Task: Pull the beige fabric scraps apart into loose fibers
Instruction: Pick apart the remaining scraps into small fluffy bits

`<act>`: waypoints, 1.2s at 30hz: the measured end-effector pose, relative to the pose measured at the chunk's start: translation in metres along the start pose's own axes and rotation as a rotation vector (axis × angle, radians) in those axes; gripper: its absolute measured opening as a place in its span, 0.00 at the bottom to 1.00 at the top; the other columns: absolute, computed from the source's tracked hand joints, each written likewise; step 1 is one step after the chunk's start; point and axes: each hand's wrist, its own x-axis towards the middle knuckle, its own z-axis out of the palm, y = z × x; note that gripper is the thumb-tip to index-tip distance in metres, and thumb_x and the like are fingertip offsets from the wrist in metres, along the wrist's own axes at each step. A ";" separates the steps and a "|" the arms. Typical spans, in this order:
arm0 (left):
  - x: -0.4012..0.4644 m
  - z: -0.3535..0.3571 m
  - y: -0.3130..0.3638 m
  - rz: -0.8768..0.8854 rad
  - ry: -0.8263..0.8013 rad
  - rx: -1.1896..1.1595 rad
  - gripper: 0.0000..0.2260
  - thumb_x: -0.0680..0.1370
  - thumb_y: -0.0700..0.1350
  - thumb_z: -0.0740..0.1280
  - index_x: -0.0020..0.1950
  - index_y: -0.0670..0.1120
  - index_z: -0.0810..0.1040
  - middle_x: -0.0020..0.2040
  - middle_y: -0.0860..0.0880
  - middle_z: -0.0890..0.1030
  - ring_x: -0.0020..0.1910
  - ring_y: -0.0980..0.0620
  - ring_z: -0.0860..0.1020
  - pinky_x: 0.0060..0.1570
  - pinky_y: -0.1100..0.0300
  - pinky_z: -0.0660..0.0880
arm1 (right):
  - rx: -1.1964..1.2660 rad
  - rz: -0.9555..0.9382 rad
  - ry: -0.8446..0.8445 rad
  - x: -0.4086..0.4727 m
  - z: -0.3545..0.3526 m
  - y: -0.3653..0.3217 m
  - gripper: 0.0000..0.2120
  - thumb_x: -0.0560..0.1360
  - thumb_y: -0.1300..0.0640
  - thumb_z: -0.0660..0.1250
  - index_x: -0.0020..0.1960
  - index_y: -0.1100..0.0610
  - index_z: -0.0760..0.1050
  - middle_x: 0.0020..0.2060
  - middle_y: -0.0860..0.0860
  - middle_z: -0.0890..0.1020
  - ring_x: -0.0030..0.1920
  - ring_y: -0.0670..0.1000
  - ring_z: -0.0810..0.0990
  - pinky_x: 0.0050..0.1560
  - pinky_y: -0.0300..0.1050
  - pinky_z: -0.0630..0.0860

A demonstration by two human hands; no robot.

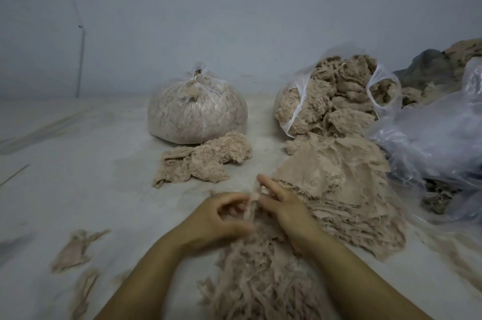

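Nearest me, a heap of shredded fibers (260,280) lies between my forearms, which I take to be where pulled-apart stuff drops, since it sits right under the working spot. Above it, my left hand (219,218) has its fingers curled and pinching one side of a thin scrap (252,205), and my right hand (284,205) pinches the other side with thumb and a finger or two while the forefinger sticks out straight. Motion blur hides the exact finger contact. Both grips sit close together on the scrap, which I judge makes sense: short spans of weave tear loose more readily than long ones.

Just to the right, touching my right wrist, lies a stack of flat scraps (339,189), placed within easy reach as the supply. Further off, left of centre, a small pile (206,160) mixes fluff with a few flat pieces, in front of a tied bag (197,111) packed with fibers. An open bag (336,98) overflows with fluffy material behind the stack, and crumpled plastic (430,137) spreads along the right edge. Two stray strips (75,249) rest on the floor (91,163) to my left.

Judging by the thick stack, plenty remains to shred.
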 end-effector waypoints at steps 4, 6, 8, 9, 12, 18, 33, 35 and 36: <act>0.005 0.008 -0.002 0.175 0.082 0.388 0.17 0.73 0.40 0.68 0.46 0.65 0.75 0.46 0.59 0.78 0.45 0.64 0.75 0.45 0.68 0.69 | -0.224 -0.064 -0.165 -0.005 -0.012 -0.010 0.18 0.74 0.53 0.72 0.62 0.44 0.76 0.53 0.44 0.82 0.53 0.44 0.80 0.58 0.41 0.77; 0.005 -0.005 -0.006 0.090 0.271 0.402 0.15 0.73 0.37 0.68 0.43 0.60 0.75 0.45 0.52 0.77 0.44 0.58 0.74 0.44 0.64 0.69 | -0.538 0.013 -0.325 -0.008 -0.027 -0.013 0.23 0.66 0.50 0.78 0.59 0.43 0.77 0.54 0.38 0.78 0.55 0.40 0.77 0.61 0.38 0.73; 0.004 -0.015 -0.011 -0.023 0.383 0.331 0.12 0.73 0.37 0.68 0.44 0.56 0.75 0.47 0.54 0.77 0.46 0.57 0.74 0.42 0.71 0.68 | -0.852 0.042 -0.438 -0.010 -0.035 -0.009 0.23 0.64 0.50 0.79 0.58 0.43 0.77 0.52 0.38 0.75 0.53 0.40 0.74 0.57 0.37 0.71; 0.004 -0.015 -0.013 -0.056 0.407 0.277 0.12 0.73 0.37 0.67 0.44 0.55 0.74 0.48 0.55 0.76 0.47 0.57 0.74 0.42 0.72 0.68 | -0.938 0.001 -0.427 -0.009 -0.035 -0.007 0.17 0.66 0.50 0.78 0.53 0.44 0.79 0.49 0.41 0.74 0.49 0.42 0.74 0.53 0.38 0.72; 0.008 -0.011 -0.011 -0.126 0.443 0.039 0.12 0.75 0.33 0.64 0.46 0.51 0.76 0.48 0.52 0.77 0.46 0.52 0.75 0.43 0.62 0.71 | -0.742 -0.113 -0.237 -0.008 -0.029 -0.002 0.05 0.74 0.58 0.70 0.42 0.50 0.76 0.36 0.46 0.75 0.36 0.44 0.74 0.40 0.37 0.71; 0.003 -0.027 0.003 -0.241 0.559 -0.837 0.11 0.74 0.34 0.59 0.39 0.41 0.80 0.31 0.43 0.81 0.29 0.47 0.80 0.29 0.60 0.78 | -0.367 -0.051 -0.053 -0.003 -0.031 0.000 0.18 0.78 0.71 0.57 0.52 0.50 0.77 0.37 0.55 0.74 0.30 0.47 0.71 0.29 0.34 0.67; 0.029 -0.035 -0.014 -0.150 0.384 0.131 0.04 0.75 0.44 0.69 0.44 0.46 0.83 0.48 0.43 0.83 0.45 0.46 0.81 0.50 0.52 0.78 | -0.661 -0.092 -0.140 0.010 0.000 -0.011 0.23 0.78 0.39 0.59 0.38 0.53 0.83 0.25 0.42 0.78 0.25 0.38 0.72 0.32 0.31 0.68; 0.045 -0.042 -0.021 -0.131 0.524 0.430 0.14 0.75 0.42 0.66 0.61 0.46 0.77 0.67 0.42 0.73 0.59 0.45 0.76 0.58 0.55 0.72 | -0.635 -0.104 -0.134 0.021 0.009 -0.008 0.16 0.79 0.44 0.61 0.49 0.53 0.82 0.41 0.41 0.82 0.36 0.36 0.75 0.39 0.30 0.69; 0.052 -0.047 -0.025 -0.134 0.520 0.493 0.23 0.76 0.40 0.66 0.70 0.47 0.69 0.74 0.43 0.64 0.63 0.45 0.73 0.60 0.56 0.70 | -0.621 -0.120 -0.137 0.026 0.014 -0.005 0.14 0.79 0.45 0.62 0.54 0.52 0.80 0.48 0.43 0.81 0.43 0.38 0.76 0.44 0.29 0.69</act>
